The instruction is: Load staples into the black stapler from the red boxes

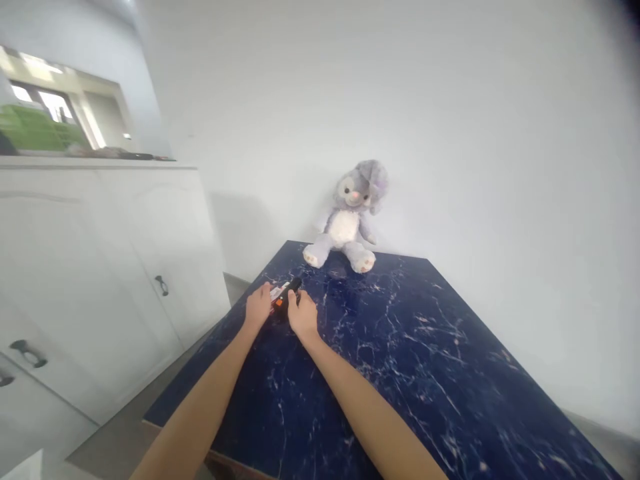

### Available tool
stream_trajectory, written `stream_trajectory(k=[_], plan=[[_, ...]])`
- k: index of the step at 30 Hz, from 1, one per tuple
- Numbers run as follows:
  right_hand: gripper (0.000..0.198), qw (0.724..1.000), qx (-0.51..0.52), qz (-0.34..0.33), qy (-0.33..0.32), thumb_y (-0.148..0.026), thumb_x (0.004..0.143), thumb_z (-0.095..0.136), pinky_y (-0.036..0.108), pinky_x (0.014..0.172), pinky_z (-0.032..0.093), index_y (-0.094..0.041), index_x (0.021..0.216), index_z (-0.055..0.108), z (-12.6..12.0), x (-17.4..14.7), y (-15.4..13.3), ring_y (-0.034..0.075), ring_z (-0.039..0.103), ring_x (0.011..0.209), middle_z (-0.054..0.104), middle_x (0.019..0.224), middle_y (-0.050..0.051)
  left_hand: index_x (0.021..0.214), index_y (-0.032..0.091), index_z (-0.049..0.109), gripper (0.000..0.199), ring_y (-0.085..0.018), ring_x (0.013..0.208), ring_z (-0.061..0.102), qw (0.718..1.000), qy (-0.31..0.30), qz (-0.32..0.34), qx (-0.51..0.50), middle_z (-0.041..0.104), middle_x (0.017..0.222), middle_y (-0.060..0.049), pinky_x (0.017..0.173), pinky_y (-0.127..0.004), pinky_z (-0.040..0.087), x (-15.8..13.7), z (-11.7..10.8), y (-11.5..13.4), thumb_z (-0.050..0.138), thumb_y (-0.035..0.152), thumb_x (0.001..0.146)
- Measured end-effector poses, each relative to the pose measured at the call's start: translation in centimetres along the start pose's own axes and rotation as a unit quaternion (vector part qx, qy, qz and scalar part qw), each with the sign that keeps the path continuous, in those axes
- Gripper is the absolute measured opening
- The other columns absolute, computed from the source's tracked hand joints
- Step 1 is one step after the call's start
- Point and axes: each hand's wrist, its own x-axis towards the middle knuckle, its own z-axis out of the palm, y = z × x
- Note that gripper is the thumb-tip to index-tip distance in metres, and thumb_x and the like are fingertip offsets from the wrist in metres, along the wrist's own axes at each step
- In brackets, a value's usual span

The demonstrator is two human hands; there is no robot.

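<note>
My left hand (258, 305) is curled at the left edge of a small white-and-red item (276, 292), which looks flat like a packet or label. My right hand (304, 313) is closed around a small black object (294, 285) with an orange patch, its thumb resting on top. The two items lie against each other between my hands, just over the tabletop or on it. Their exact kind is too small to make out, and my fingers hide parts of both.
The dark blue marbled table (400, 360) reaches to the white wall. A grey plush toy (345, 227) with a white belly sits at its far edge. White cabinets (100, 280) with dark handles stand on the left, with several things on their top.
</note>
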Motion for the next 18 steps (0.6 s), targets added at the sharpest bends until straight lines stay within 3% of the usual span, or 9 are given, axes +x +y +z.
stream_trajectory(k=[4,9,13,18], plan=[[0.042,0.999,-0.003,0.006,0.037,-0.038,0.1,0.034,0.035,0.099,0.045,-0.015,0.126,0.058,0.5,2.6,0.6,0.025,0.063,0.114,0.066,0.125,0.015,0.11,0.023,0.071,0.049,-0.026,0.1,0.07,1.0,-0.006,0.014,0.003,0.076,0.106,-0.009,0.086,-0.034,0.049,-0.2,0.4,-0.1,0.028,0.045,0.102],[0.035,0.996,-0.035,-0.001,-0.082,-0.027,0.095,0.036,0.03,0.091,0.047,-0.026,0.101,0.071,-1.0,5.3,2.9,0.021,0.067,0.098,0.075,0.101,0.004,0.125,0.02,0.064,0.044,-0.028,0.106,0.065,0.994,-0.007,0.081,0.078,0.072,0.118,-0.011,0.094,-0.039,0.046,-0.3,1.0,-0.2,0.03,0.038,0.103],[0.036,0.994,0.026,-0.028,-0.103,-0.023,0.091,0.038,0.025,0.087,0.047,-0.026,0.096,0.073,-1.7,5.6,4.5,0.018,0.067,0.096,0.075,0.1,0.0,0.126,0.016,0.063,0.041,-0.027,0.116,0.059,0.976,-0.007,0.159,0.152,0.067,0.124,-0.015,0.101,-0.041,0.042,-0.1,0.9,-0.7,0.032,0.027,0.101],[0.037,0.997,-0.003,-0.041,-0.07,-0.023,0.095,0.035,0.025,0.088,0.046,-0.024,0.095,0.072,-2.1,5.6,4.9,0.017,0.068,0.091,0.075,0.094,0.002,0.118,0.019,0.067,0.039,-0.027,0.12,0.058,0.986,0.017,0.14,0.084,0.068,0.124,-0.011,0.107,-0.044,0.04,0.4,0.5,-0.3,0.037,0.036,0.101]])
